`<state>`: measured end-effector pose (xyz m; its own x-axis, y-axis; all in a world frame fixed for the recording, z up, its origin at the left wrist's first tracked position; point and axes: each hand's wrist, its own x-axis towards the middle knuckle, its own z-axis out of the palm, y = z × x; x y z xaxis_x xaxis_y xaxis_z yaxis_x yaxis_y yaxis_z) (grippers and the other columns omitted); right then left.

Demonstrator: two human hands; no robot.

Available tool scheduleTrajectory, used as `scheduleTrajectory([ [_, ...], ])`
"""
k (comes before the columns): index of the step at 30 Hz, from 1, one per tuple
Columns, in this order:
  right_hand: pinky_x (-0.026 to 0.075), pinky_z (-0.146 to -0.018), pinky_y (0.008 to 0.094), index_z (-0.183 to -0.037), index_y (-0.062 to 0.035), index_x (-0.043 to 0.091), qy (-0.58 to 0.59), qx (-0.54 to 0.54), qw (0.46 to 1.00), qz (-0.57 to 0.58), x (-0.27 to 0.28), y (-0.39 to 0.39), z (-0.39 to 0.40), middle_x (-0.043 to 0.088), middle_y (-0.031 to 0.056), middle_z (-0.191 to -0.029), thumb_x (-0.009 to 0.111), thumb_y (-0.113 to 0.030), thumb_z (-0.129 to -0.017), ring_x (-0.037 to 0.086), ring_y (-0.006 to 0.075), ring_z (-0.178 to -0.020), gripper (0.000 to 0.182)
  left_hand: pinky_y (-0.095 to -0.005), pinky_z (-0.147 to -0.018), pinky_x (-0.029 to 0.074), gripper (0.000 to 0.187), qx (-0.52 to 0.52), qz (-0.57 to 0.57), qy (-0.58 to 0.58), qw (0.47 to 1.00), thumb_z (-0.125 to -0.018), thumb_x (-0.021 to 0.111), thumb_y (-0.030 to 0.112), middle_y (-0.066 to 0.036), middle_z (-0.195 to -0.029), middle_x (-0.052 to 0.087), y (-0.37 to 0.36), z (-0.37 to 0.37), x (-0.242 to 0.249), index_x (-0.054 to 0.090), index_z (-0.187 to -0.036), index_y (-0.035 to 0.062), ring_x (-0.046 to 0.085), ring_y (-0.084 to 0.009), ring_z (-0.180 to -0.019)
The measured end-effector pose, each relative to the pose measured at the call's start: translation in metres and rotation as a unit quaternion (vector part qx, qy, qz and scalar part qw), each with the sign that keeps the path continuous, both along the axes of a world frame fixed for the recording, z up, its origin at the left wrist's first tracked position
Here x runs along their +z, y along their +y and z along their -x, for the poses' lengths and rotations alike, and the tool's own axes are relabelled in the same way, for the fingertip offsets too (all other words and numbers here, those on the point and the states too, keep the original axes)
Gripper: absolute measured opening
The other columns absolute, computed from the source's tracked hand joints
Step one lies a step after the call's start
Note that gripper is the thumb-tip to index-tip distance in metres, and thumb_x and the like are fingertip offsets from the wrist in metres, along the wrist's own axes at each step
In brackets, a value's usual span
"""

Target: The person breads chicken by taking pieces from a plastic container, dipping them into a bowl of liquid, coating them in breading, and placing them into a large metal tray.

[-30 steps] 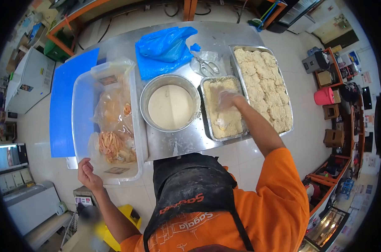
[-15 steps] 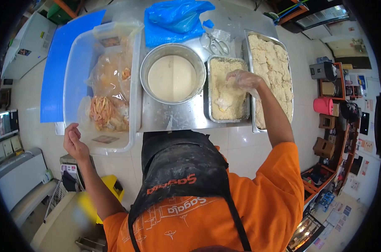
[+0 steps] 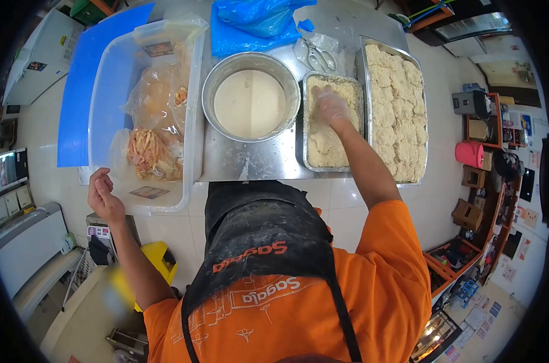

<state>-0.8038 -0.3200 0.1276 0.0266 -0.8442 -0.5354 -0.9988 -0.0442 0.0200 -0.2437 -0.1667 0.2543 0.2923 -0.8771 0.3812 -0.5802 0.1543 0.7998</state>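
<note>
My right hand [image 3: 332,106], in a clear plastic glove, presses into the pale breadcrumbs [image 3: 330,149] that fill a small metal tray [image 3: 303,142]. Its fingers look spread over the crumbs; whatever lies under the palm is hidden. Bare and loosely curled, my left hand [image 3: 105,197] hovers beside the near left corner of a clear plastic tub [image 3: 165,206], with nothing visible in it. Inside the tub are strips of raw meat [image 3: 143,153] in plastic bags. Between tub and tray stands a round metal pot [image 3: 208,115] of creamy batter [image 3: 250,104].
Right of the crumb tray, a larger metal tray [image 3: 424,145] holds rows of crumb-coated pieces [image 3: 395,115]. Behind the pot lie a blue plastic bag [image 3: 250,27] and scissors [image 3: 321,58]. A blue board [image 3: 78,121] lies under the tub on the steel table [image 3: 235,160].
My right hand has moved left and slightly up, from the tray's right side onto the crumbs, and now presses down. My left hand stays curled by the tub.
</note>
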Motion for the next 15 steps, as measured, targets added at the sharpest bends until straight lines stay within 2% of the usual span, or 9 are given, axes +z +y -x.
scheduleTrajectory([
  [2,0.041,-0.111,0.0402,-0.139,-0.0081,0.052,-0.065,0.058,0.995,0.040,-0.040,-0.016,0.041,0.052,0.0209,-0.141,0.062,-0.030,-0.085,0.051,0.0353,-0.131,0.059,-0.0232,-0.056,0.025,0.036,0.001,-0.002,-0.003,1.000,-0.106,0.039,0.022,0.003,-0.067,0.042,0.001,-0.001,-0.001,0.065,-0.102,-0.0033,0.034,-0.0059,-0.062],
  [5,0.044,-0.106,0.0372,-0.123,-0.0060,0.064,-0.118,0.021,0.989,0.085,-0.009,-0.008,0.058,0.063,0.0173,-0.128,0.063,-0.023,-0.083,0.060,0.0313,-0.120,0.043,-0.0233,-0.055,0.025,0.035,0.006,-0.008,-0.007,1.000,-0.106,0.039,0.021,0.003,-0.068,0.041,0.001,0.002,0.002,0.065,-0.102,-0.0034,0.034,-0.0058,-0.062],
  [8,0.039,-0.112,0.0354,-0.134,-0.0119,0.060,-0.189,-0.012,0.979,-0.080,0.018,-0.007,0.078,0.054,0.0180,-0.140,0.061,-0.023,-0.087,0.051,0.0308,-0.130,0.048,-0.0232,-0.055,0.024,0.035,0.003,-0.005,-0.004,1.000,-0.106,0.039,0.021,0.004,-0.068,0.041,0.001,0.001,0.001,0.065,-0.102,-0.0035,0.034,-0.0057,-0.062],
  [11,0.043,-0.107,0.0364,-0.128,-0.0110,0.063,-0.253,0.015,0.955,-0.157,0.041,0.014,0.074,0.058,0.0174,-0.134,0.057,-0.023,-0.090,0.055,0.0300,-0.125,0.040,-0.0231,-0.055,0.024,0.036,0.007,-0.003,-0.001,1.000,-0.106,0.039,0.022,0.003,-0.068,0.041,0.001,0.000,0.000,0.065,-0.103,-0.0036,0.034,-0.0056,-0.062],
  [14,0.047,-0.097,0.0395,-0.122,-0.0095,0.064,-0.206,-0.046,0.968,-0.135,0.090,0.024,0.041,0.062,0.0170,-0.121,0.054,-0.026,-0.093,0.060,0.0264,-0.113,0.035,-0.0229,-0.056,0.024,0.037,0.004,0.004,-0.003,1.000,-0.106,0.040,0.024,0.003,-0.068,0.042,0.001,-0.003,-0.002,0.065,-0.103,-0.0038,0.034,-0.0056,-0.062],
  [15,0.047,-0.095,0.0414,-0.120,-0.0095,0.063,-0.178,-0.032,0.981,-0.073,0.082,0.027,0.037,0.062,0.0164,-0.118,0.053,-0.028,-0.094,0.060,0.0269,-0.109,0.034,-0.0229,-0.056,0.024,0.038,0.003,0.005,-0.001,1.000,-0.106,0.040,0.025,0.003,-0.068,0.042,0.001,-0.003,-0.002,0.065,-0.103,-0.0038,0.034,-0.0056,-0.062],
])
